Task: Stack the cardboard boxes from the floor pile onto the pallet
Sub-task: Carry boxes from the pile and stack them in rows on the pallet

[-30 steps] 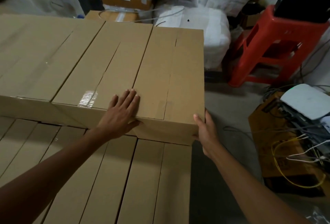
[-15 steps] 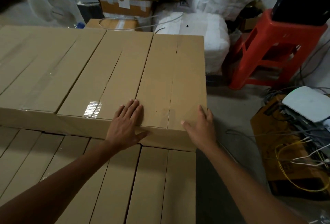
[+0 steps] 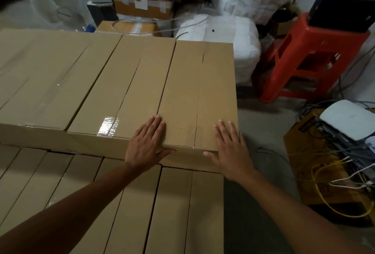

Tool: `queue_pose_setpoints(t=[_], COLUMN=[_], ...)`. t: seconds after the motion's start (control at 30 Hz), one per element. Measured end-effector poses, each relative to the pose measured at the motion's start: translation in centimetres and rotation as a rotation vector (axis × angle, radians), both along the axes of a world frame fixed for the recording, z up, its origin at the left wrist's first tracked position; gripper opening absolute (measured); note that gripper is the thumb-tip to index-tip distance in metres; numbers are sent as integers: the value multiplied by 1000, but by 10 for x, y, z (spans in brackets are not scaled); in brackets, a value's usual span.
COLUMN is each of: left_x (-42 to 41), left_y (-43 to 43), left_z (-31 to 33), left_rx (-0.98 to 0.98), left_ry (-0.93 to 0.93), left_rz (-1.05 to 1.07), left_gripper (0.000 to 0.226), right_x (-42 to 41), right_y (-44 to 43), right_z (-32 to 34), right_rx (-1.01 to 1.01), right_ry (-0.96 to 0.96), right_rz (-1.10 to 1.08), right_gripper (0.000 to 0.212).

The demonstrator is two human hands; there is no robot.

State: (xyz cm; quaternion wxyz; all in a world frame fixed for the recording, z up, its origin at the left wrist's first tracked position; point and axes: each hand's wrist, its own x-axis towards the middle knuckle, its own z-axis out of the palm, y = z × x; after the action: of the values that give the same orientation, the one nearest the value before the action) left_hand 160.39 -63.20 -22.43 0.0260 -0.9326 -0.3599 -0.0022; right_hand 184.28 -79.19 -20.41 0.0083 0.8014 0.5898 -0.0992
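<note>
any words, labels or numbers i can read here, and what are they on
No text can be read in this view.
cardboard boxes: plain tops with clear tape, no print visible.
White labels on the carton at the back: too small and blurred to read.
Dark print on the brown box on the floor at right: blurred, unreadable.

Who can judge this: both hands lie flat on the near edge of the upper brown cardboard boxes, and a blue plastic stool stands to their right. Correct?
One error: in the head view the plastic stool is red, not blue. The left hand and right hand do lie flat on the near edge of the upper brown cardboard boxes, stool to their right.
</note>
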Motion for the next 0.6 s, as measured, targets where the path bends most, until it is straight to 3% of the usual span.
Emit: queue_pose_setpoints(t=[0.27, 0.37, 0.5, 0.6], left_x=[1, 2, -2, -7], left_y=[-6, -10, -9, -15], left_z=[9, 24, 50, 92], left_rx=[-66, -114, -178, -202], left_ry=[90, 134, 123, -11], left_rz=[28, 34, 19, 31], left_gripper=[103, 109, 126, 119], right_x=[-8, -13, -25, -42], right_y=[2, 4, 6, -4], right_z=[20, 35, 73, 115], right_rx=[-103, -137, -23, 86], right_ry=[59, 191, 419, 471], right_rz=[-42, -95, -235, -260], right_gripper=[89, 91, 93, 92])
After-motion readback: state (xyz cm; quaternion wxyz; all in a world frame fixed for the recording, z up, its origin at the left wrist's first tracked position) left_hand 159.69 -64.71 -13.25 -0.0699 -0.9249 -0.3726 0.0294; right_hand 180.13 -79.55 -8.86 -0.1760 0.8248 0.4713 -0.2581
